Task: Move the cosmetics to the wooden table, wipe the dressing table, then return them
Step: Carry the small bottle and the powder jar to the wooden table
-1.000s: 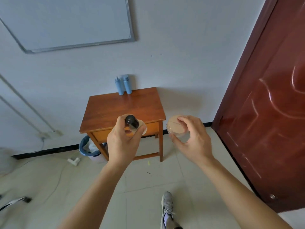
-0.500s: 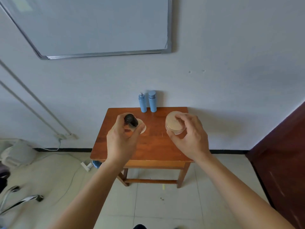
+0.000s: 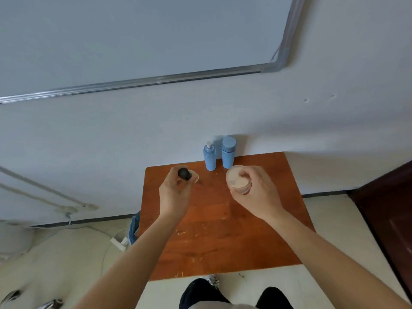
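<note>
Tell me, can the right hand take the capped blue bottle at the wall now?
Probably not yet: the right hand is full with a round powder jar. The capped blue bottle stands just beyond, unobstructed.

Wooden table: smooth, semi-gloss, light scratches on near half. Two blue bottles: matt plastic. Jar: clear plastic, glossy, peach top. Black cap: matt. Whiteboard: glossy, metal frame.

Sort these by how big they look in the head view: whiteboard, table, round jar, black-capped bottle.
1. whiteboard
2. table
3. round jar
4. black-capped bottle, though the left hand hides most of it, so this last spot is unsure.
</note>
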Motion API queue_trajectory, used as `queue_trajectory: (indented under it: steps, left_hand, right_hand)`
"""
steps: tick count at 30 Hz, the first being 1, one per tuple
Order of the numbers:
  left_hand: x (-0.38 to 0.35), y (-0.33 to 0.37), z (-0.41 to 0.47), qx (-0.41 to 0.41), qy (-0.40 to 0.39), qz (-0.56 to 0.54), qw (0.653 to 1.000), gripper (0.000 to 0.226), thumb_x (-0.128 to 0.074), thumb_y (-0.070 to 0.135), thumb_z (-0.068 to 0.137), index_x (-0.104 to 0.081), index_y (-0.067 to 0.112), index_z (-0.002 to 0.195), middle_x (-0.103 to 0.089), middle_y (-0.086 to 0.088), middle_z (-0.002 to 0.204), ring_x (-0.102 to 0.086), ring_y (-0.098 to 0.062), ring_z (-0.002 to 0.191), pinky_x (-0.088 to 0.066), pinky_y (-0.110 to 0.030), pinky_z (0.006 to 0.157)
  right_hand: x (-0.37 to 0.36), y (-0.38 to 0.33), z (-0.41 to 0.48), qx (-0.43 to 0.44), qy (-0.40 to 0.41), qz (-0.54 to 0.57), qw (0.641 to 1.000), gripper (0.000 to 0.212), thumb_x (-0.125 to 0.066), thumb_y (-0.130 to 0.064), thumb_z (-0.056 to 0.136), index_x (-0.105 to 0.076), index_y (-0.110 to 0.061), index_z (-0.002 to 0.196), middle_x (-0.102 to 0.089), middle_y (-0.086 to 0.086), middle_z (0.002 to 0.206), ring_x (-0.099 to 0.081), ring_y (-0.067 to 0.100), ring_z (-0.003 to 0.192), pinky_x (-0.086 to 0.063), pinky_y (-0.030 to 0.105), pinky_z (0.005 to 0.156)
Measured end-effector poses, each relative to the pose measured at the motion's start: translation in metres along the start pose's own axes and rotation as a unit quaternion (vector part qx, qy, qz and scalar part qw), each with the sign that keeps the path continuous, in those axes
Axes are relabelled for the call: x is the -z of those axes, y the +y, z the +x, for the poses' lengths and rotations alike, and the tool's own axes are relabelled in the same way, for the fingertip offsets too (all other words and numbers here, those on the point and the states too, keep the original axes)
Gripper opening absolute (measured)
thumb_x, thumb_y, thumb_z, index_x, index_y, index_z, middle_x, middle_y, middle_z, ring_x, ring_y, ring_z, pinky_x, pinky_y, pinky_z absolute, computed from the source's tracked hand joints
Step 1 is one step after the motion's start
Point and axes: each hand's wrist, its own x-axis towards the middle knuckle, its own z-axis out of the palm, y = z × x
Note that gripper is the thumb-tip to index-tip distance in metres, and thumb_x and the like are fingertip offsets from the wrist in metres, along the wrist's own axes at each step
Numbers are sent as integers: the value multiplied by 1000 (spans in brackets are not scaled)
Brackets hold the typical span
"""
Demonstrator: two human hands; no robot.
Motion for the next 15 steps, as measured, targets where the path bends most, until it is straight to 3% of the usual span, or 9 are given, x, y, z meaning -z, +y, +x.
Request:
queue_trajectory:
  steps: [4,9,13,15]
  left_hand:
    - [-12,-46,54,42,-23,20,999,15,-72,24,86,-65,36,91,-63,12,100,-56,5,96,-41,-1,72]
    - [-43,-83,99,105,-46,26,993,30,-67,19,87,-59,48,82,-67,15,90,-59,4,86,-41,-8,70]
    - [-59,-101,121,123,-77,28,989,30,-67,20,91,-54,43,104,-62,37,87,-56,16,87,-40,0,70]
    - [-65,-109,130,120,-92,37,988,27,-66,21,92,-56,36,112,-65,28,90,-61,6,88,-45,-8,74]
  right_hand:
    - [-49,8,30,-77,-24,5,997,50,-83,-39,69,-50,-29,106,-48,-14,112,-53,7,102,-41,16,75]
    - [-100,17,49,-157,-45,18,986,46,-83,-32,70,-51,-26,103,-50,-10,111,-55,10,101,-48,25,78]
    - [-127,23,62,-192,-47,16,980,47,-84,-30,69,-50,-26,101,-48,-10,110,-54,9,98,-47,22,75]
    - [-135,27,68,-199,-43,9,979,47,-84,-29,69,-51,-25,101,-48,-9,111,-55,10,97,-47,22,74]
